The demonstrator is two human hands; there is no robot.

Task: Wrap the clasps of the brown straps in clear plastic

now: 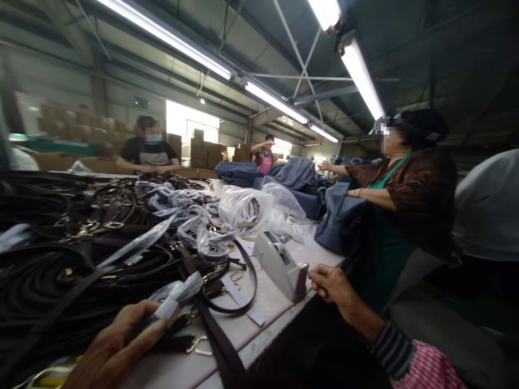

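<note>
My left hand (121,337) is closed round a plastic-wrapped strap (176,297), its thumb and fingers on a white band around the wrapping. Dark straps with gold clasps lie under and beside this hand, one metal clasp (201,346) just to its right. At the table's front edge stands a grey tape dispenser (278,265). My right hand (334,286) is right beside its cutting end, thumb and fingers pinched together. Whatever lies between those fingertips is too small to make out.
A heap of dark straps (36,286) covers the left of the table (279,319). Clear plastic bags (247,208) and blue-grey fabric bags (295,175) lie farther back. A co-worker (409,178) handles a bag at right; another person (152,148) is across the table.
</note>
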